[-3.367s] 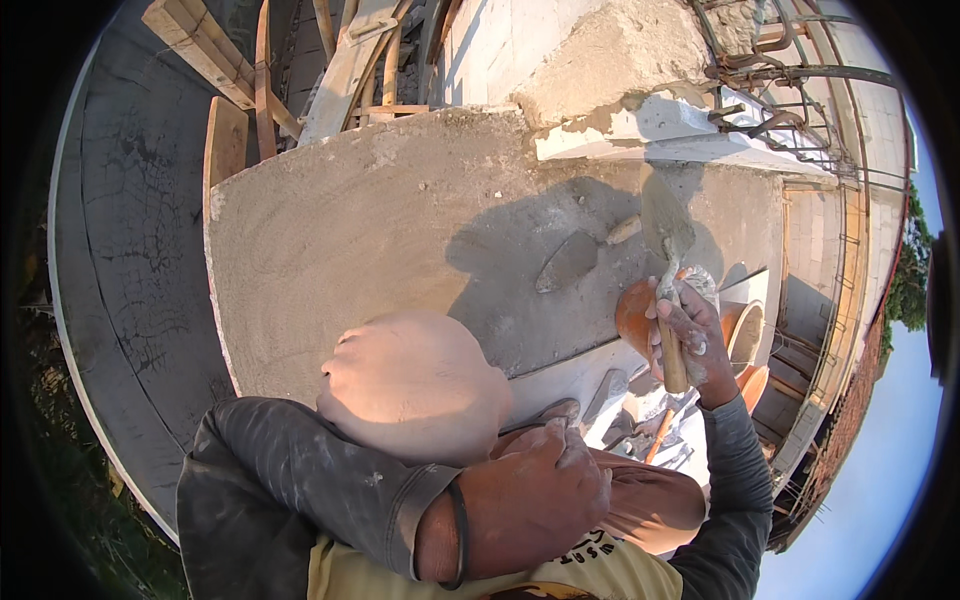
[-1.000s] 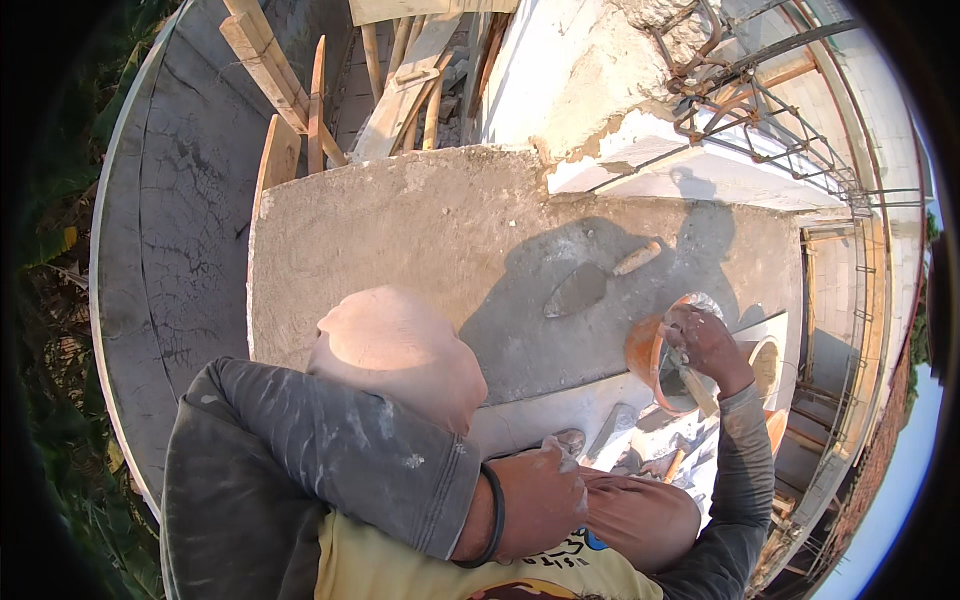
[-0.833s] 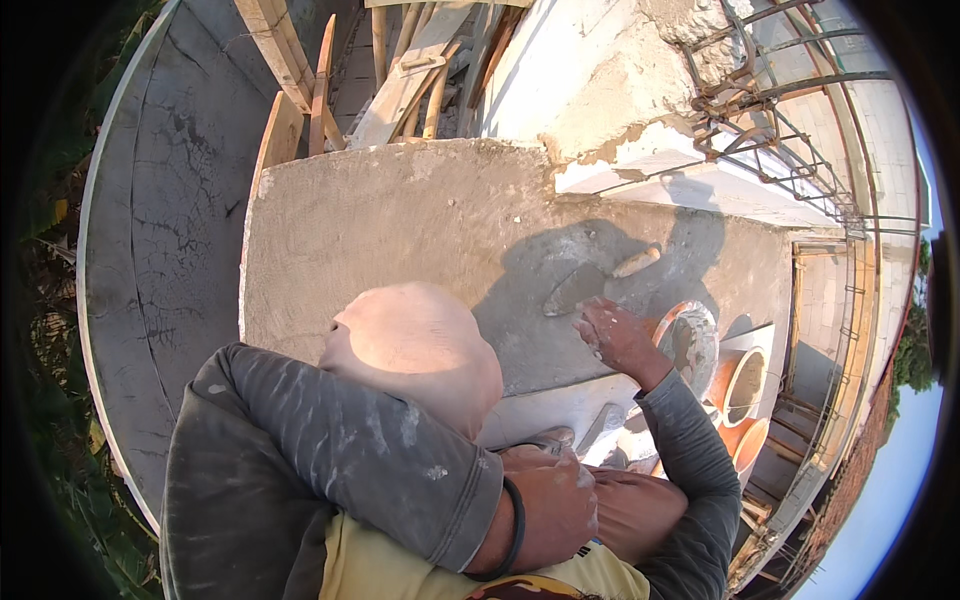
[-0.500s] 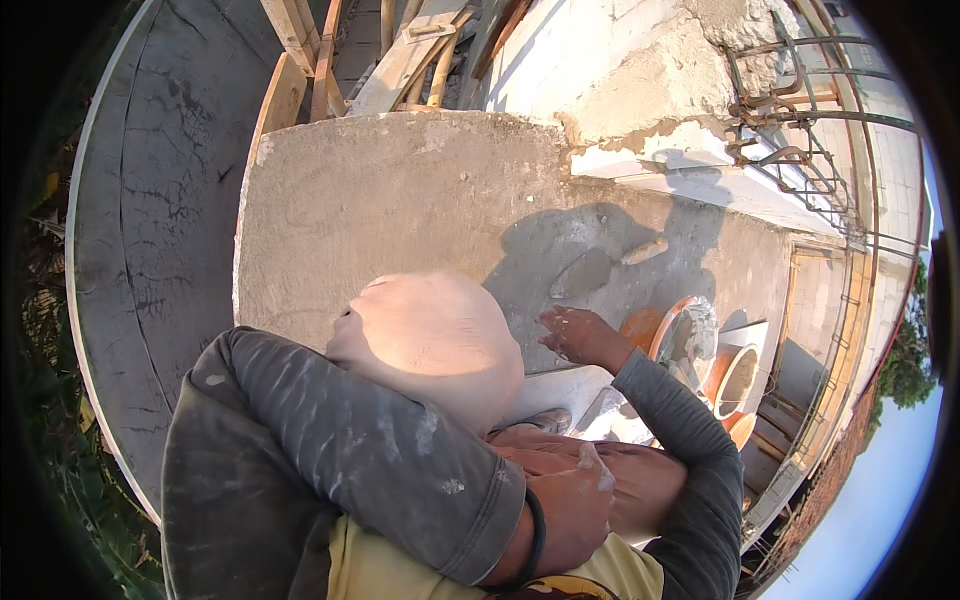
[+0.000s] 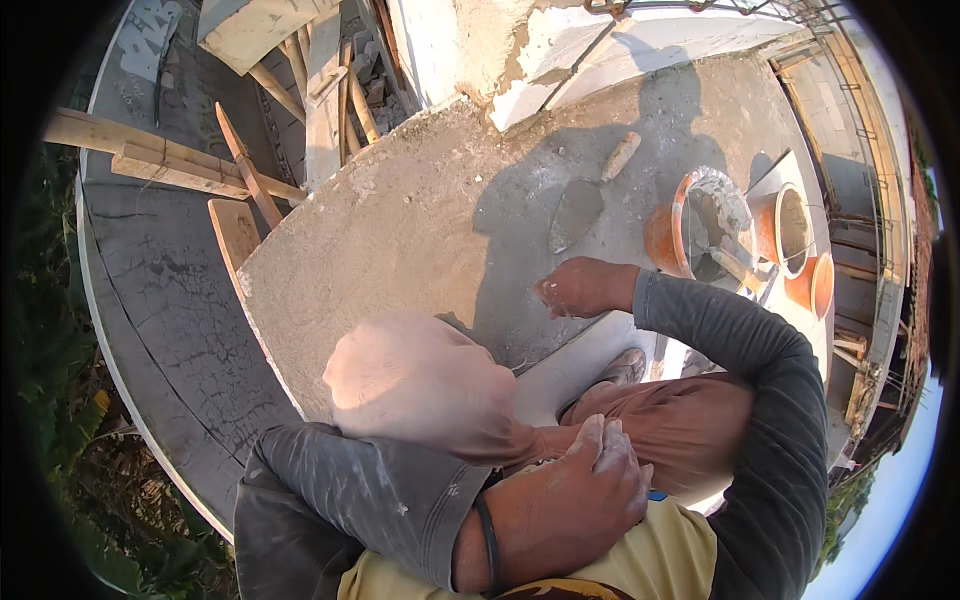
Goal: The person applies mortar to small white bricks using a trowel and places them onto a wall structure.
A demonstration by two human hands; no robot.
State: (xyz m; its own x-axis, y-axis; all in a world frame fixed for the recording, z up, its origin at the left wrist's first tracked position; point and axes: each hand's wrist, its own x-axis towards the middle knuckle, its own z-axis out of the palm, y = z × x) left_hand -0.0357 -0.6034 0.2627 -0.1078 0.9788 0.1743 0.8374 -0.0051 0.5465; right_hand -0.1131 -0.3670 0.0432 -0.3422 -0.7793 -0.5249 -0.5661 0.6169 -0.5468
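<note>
My left hand (image 5: 590,492), a dark band on its wrist, lies across my lap with its fingers curled and pressed together. A small blue bit shows beside its fingertips; its palm is hidden. Over the concrete, just past my knee, my right hand (image 5: 588,287) is turned back-up with the fingers bent under, so whatever it may hold is out of sight. Just beyond it a trowel (image 5: 577,214) lies flat on the concrete slab (image 5: 400,240), its wooden handle pointing away to the right. Right of that hand stands an orange bucket (image 5: 664,240) with wet grey mix and a wooden-handled tool inside.
Two smaller orange buckets (image 5: 766,230) sit farther right. White blockwork (image 5: 640,50) rises along the far side. Wooden planks (image 5: 180,165) stick out past the slab's left edge, above a lower grey surface (image 5: 160,300). My bent knees (image 5: 420,375) fill the near middle.
The view has swung, bringing the buckets and planks more into sight. My right hand's fingers have gone from stretched out to bent under. My left hand stays over my lap.
</note>
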